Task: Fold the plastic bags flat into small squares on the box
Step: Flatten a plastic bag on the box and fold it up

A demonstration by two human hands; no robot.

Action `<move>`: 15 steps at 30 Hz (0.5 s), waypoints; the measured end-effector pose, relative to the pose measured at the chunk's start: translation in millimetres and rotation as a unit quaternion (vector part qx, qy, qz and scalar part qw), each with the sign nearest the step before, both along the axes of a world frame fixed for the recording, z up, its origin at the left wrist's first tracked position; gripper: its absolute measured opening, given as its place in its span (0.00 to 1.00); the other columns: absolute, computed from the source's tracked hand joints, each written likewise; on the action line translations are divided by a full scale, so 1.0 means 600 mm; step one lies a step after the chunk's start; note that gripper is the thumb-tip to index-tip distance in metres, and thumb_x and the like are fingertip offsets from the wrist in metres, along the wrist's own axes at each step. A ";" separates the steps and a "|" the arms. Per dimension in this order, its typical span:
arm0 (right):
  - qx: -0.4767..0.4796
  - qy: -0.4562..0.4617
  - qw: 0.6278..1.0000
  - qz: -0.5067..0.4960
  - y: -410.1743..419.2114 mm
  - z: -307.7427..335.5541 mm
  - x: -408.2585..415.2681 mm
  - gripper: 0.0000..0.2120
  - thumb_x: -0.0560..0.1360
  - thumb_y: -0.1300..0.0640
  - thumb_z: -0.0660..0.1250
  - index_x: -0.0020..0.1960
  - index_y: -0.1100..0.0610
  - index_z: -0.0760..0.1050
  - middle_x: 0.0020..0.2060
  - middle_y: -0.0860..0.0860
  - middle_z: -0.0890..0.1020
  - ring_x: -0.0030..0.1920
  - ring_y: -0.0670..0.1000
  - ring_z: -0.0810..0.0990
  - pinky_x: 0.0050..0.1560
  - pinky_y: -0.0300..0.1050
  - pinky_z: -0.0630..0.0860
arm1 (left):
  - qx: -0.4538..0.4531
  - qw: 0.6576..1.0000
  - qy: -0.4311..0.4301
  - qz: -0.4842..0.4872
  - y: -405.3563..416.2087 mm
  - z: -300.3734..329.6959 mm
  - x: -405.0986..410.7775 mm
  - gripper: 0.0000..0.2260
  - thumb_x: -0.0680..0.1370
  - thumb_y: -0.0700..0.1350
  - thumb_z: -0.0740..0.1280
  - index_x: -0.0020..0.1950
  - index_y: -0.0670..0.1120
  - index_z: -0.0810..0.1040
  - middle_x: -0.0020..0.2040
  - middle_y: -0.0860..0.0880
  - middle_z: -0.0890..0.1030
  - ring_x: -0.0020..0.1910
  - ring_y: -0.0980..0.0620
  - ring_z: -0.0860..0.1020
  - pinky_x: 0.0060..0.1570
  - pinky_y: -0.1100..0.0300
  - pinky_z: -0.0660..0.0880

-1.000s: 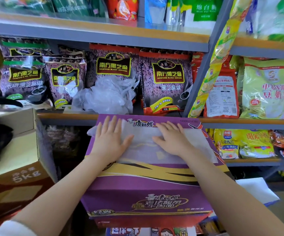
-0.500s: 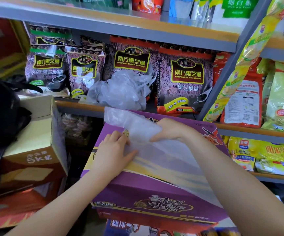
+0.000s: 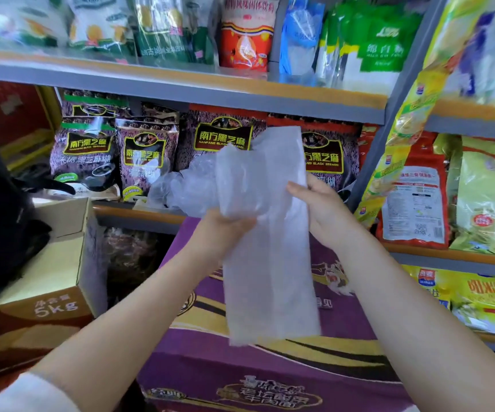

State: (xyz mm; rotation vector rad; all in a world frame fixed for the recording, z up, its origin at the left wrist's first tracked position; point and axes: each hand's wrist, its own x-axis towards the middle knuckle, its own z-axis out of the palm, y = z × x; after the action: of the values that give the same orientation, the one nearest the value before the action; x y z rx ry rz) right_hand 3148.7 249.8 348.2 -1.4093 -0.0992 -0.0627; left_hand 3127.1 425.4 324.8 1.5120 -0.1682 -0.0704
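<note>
Shop shelving packed with dark purple sesame-paste packets (image 3: pixel 148 156) and yellow pouches fills the background, and a loose heap of crumpled clear plastic bags (image 3: pixel 181 188) waits on the middle shelf, within reach for later folds, I judge. Below it sits the purple printed cardboard box (image 3: pixel 344 316) that serves as my folding surface. From my head view, I hold one long translucent white plastic bag (image 3: pixel 270 278) up in the air above the box, not lying on it, so that it hangs straight and its creases drop out. My left hand (image 3: pixel 225 230) curls round the bunched part near the middle, while my right hand (image 3: pixel 320 203) pinches the right edge higher up. The bag looks like a narrow lengthwise strip, thin, cloudy and limp, its upper end flopping over. No square is made yet.
</note>
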 end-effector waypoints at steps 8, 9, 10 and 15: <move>0.066 -0.133 0.988 0.040 -0.065 0.089 -0.018 0.25 0.51 0.45 0.81 0.46 0.50 0.81 0.44 0.45 0.85 0.46 0.45 0.83 0.47 0.42 0.78 | 0.306 0.714 -0.626 0.063 0.003 0.115 0.056 0.06 0.65 0.31 0.57 0.30 0.37 0.71 0.27 0.39 0.73 0.33 0.49 0.65 0.31 0.58 0.59; 0.076 -0.116 0.989 0.042 -0.073 0.073 -0.025 0.31 0.49 0.43 0.82 0.49 0.50 0.80 0.46 0.45 0.85 0.47 0.44 0.83 0.49 0.41 0.79 | 0.325 0.698 -0.638 0.033 0.009 0.094 0.061 0.09 0.65 0.33 0.55 0.32 0.36 0.75 0.30 0.38 0.77 0.37 0.47 0.68 0.34 0.57 0.64; 0.082 -0.099 0.991 0.045 -0.079 0.052 -0.033 0.34 0.48 0.43 0.82 0.51 0.51 0.79 0.47 0.45 0.85 0.49 0.44 0.83 0.51 0.40 0.79 | 0.352 0.686 -0.637 0.009 0.015 0.068 0.065 0.13 0.63 0.34 0.53 0.34 0.36 0.78 0.34 0.38 0.80 0.41 0.45 0.72 0.39 0.56 0.69; -0.126 0.025 0.991 0.026 -0.099 -0.071 -0.112 0.12 0.56 0.47 0.77 0.38 0.47 0.83 0.36 0.46 0.83 0.39 0.50 0.79 0.42 0.48 0.73 | 0.483 0.715 -0.446 -0.240 0.044 -0.076 0.055 0.18 0.64 0.39 0.55 0.46 0.45 0.81 0.64 0.48 0.75 0.62 0.46 0.75 0.54 0.48 0.76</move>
State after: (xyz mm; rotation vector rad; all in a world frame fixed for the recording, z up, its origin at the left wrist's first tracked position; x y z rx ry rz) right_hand 3081.3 190.2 305.7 -1.6597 -0.1050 0.0282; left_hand 3159.9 452.1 279.2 2.4061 -1.5145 0.2080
